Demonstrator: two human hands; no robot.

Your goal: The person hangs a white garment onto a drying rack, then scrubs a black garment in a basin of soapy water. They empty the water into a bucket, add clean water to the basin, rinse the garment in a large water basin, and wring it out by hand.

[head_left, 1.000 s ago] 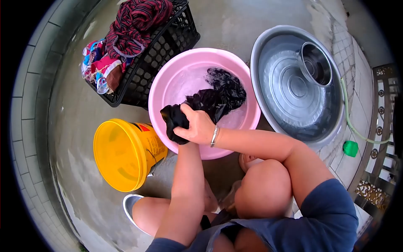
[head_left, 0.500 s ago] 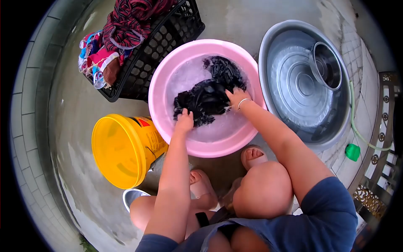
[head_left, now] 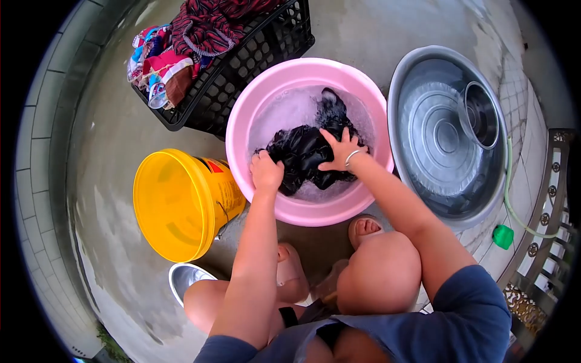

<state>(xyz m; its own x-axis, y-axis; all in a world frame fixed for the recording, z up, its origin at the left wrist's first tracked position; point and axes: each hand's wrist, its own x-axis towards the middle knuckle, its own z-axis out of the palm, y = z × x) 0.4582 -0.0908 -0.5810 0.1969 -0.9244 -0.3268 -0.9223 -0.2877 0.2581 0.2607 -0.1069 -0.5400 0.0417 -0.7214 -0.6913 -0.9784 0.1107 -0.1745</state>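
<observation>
Head cam: I count 1 bucket, 1 crate w/ clothes, 1 grey tub w/ 1 bowl, 1 pink tub w/ water + black cloth. R hand spread on cloth; L hand at its edge, can't tell if gripping.

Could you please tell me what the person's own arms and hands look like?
The arms are bare below short, dark blue sleeves. A slim silver bracelet circles the wrist of the right hand; the left hand shows none. Neither wears a glove.
</observation>
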